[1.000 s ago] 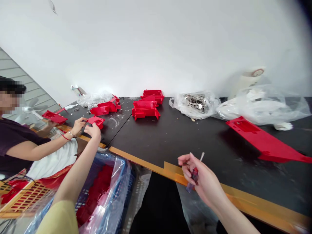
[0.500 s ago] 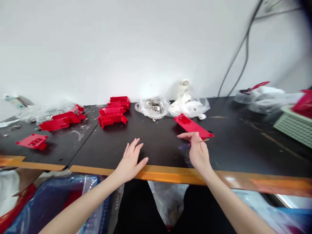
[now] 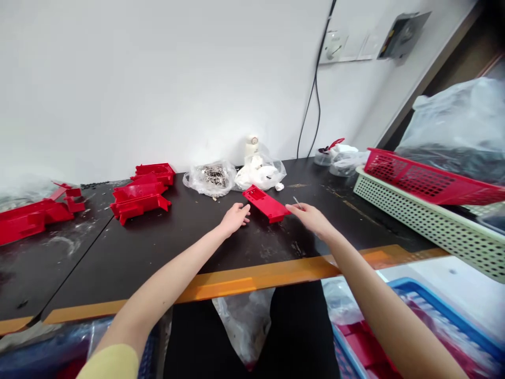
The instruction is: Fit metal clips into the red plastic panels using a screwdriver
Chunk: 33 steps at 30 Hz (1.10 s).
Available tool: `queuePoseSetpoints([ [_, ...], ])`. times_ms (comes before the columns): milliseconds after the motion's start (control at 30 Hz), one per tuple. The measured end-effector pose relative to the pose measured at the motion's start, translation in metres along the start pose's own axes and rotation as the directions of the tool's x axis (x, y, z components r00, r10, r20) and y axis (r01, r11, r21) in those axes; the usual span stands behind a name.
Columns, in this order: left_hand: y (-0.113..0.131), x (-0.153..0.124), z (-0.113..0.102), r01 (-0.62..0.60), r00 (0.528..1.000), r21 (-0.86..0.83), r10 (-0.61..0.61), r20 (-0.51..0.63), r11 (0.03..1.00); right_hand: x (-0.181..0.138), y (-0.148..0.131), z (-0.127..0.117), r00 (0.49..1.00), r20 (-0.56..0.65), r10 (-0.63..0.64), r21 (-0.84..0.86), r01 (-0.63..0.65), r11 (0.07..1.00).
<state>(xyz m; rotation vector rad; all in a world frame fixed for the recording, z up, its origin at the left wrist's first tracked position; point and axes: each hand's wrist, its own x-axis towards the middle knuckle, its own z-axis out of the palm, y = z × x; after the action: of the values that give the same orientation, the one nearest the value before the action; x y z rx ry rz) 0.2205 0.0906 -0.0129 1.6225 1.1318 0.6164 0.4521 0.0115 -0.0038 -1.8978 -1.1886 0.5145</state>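
Observation:
A long red plastic part [image 3: 266, 204] with small cut-outs at its far end lies slanted on the black table in front of me. My left hand [image 3: 235, 217] is just left of it, fingers loosely bent and holding nothing. On the other side, my right hand [image 3: 310, 217] has its fingertips at the part's near right end; whether they press on it I cannot tell. A thin screwdriver [image 3: 296, 201] is held in that hand, only its slim shaft showing above the fingers.
Stacked red parts [image 3: 140, 197] and more red pieces [image 3: 35, 218] lie to the left. Behind are a bag of small metal pieces [image 3: 215, 176] and a bag of white parts [image 3: 262, 172]. A pale green basket [image 3: 426, 221] with a red basket [image 3: 430, 181] stands right.
My view has turned right. My left hand has moved from the bare tabletop to beside the red part. My right hand has shifted to the part's right end, still with the screwdriver.

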Motion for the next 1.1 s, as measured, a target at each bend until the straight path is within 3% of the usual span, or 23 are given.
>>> queuePoseSetpoints([
  [167,0.013,0.026,0.024,0.083,0.996,-0.181,-0.076,0.044,0.980,-0.012,-0.007,0.015,0.985,0.167,-0.046,0.070,0.035,0.997],
  [367,0.006,-0.007,0.006,-0.051,0.998,-0.184,0.044,-0.040,0.982,-0.043,-0.021,0.019,0.950,0.267,-0.164,0.211,0.108,0.971],
  [467,0.004,-0.039,-0.015,-0.189,0.978,-0.053,0.184,-0.096,0.981,-0.050,-0.036,0.019,0.953,0.233,-0.194,0.308,0.117,0.944],
  [567,0.006,-0.074,-0.034,-0.335,0.920,0.178,0.362,-0.151,0.925,-0.053,-0.060,0.023,0.958,0.182,-0.221,0.426,0.126,0.896],
  [700,0.004,-0.108,-0.052,-0.387,0.819,0.520,0.543,-0.187,0.762,-0.064,-0.088,0.031,0.932,0.204,-0.300,0.696,0.078,0.714],
  [800,-0.004,-0.121,-0.068,-0.374,0.747,0.700,0.645,-0.160,0.608,-0.079,-0.095,0.035,0.893,0.279,-0.353,0.779,0.005,0.627],
  [867,-0.011,-0.128,-0.079,-0.374,0.719,0.778,0.688,-0.101,0.505,-0.091,-0.094,0.037,0.857,0.348,-0.380,0.761,-0.022,0.648],
  [933,-0.019,-0.134,-0.087,-0.372,0.713,0.831,0.701,-0.030,0.414,-0.103,-0.088,0.040,0.836,0.399,-0.377,0.685,0.001,0.728],
  [1033,-0.033,-0.139,-0.090,-0.349,0.742,0.882,0.668,0.055,0.315,-0.114,-0.078,0.050,0.867,0.334,-0.371,0.421,0.215,0.881],
  [1100,-0.041,-0.138,-0.089,-0.329,0.774,0.905,0.626,0.094,0.271,-0.116,-0.072,0.059,0.868,0.287,-0.406,0.194,0.362,0.912],
])
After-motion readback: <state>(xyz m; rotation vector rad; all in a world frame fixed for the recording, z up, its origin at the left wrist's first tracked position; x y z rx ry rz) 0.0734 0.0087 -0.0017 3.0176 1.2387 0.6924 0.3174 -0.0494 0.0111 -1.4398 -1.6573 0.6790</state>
